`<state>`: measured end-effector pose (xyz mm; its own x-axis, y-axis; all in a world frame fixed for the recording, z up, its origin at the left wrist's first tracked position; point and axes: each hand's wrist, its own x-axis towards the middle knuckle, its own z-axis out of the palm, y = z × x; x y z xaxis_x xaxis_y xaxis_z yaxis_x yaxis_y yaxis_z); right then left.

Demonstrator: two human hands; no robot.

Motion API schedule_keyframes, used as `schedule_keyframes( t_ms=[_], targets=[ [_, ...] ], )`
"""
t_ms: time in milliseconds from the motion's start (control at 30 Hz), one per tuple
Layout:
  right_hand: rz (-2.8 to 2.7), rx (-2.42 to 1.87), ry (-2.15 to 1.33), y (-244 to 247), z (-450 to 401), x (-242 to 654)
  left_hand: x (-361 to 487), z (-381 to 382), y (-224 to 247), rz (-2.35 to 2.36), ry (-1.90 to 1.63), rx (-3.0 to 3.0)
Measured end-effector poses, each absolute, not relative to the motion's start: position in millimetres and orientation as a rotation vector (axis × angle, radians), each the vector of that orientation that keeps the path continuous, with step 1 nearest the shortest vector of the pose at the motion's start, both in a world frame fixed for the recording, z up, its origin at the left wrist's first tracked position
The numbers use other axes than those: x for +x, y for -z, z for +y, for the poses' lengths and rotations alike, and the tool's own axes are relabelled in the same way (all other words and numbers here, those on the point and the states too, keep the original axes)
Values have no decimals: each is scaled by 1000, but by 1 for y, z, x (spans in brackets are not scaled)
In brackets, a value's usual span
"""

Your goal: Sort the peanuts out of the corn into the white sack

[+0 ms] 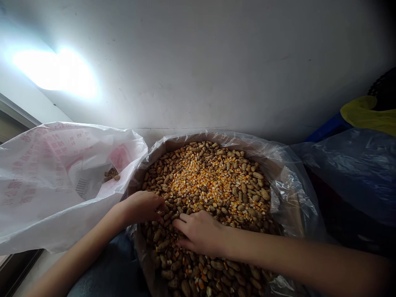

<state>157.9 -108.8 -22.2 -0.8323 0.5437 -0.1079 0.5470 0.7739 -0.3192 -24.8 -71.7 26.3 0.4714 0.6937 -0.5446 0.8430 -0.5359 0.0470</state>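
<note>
Unshelled peanuts [244, 194] and yellow corn kernels [198, 175] lie mixed in a large clear plastic bag [289, 185], with most of the corn heaped in the middle. At the pile's left edge, my left hand [147, 207] hovers just over the peanuts, its fingers curled together; what they pinch, if anything, is hidden. Close beside it, my right hand [201, 233] rests palm down on the near part of the pile. Its thumb and forefinger are apart, with peanuts showing between them and no held thing visible.
A white bag with pink print [83, 165] gapes on the left, a few peanuts [111, 175] inside it. Behind stands a pale wall [198, 74]. Dark plastic [355, 165], a yellow cloth-like thing [366, 113] and a blue object [329, 127] are at the right.
</note>
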Motion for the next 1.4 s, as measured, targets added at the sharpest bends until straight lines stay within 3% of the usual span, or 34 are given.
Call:
schedule_keyframes(
  t_ms=[167,267,400,533,633,700,833,933,1100,1233,1400],
  targets=[
    [2929,912,505,32,-112,156,-18,-74,-29,1336,764,2420],
    [2899,973,666,35,-109,158,-14,-75,-25,1319,839,2475],
    [2590,1280,1525,35,-100,158,-15,-72,-21,1254,698,2492],
    [1782,1455,2541,24,-85,161,-24,-64,-26,970,166,1987],
    [1372,1386,2990,16,-75,167,-32,-60,-29,705,-442,1300],
    [1279,1370,3089,14,-72,170,-35,-58,-29,590,-758,940],
    [1434,1451,2924,15,-71,173,-37,-54,-25,583,-883,763],
    [1789,1486,2559,17,-72,174,-34,-52,-20,779,-768,947],
    [2749,1383,1356,24,-74,175,-27,-56,-16,1083,-212,1906],
    [2896,1196,547,27,-80,170,-27,-58,-13,1092,303,2362],
    [2859,1177,375,32,-79,167,-27,-59,-7,1147,474,2550]
  ],
)
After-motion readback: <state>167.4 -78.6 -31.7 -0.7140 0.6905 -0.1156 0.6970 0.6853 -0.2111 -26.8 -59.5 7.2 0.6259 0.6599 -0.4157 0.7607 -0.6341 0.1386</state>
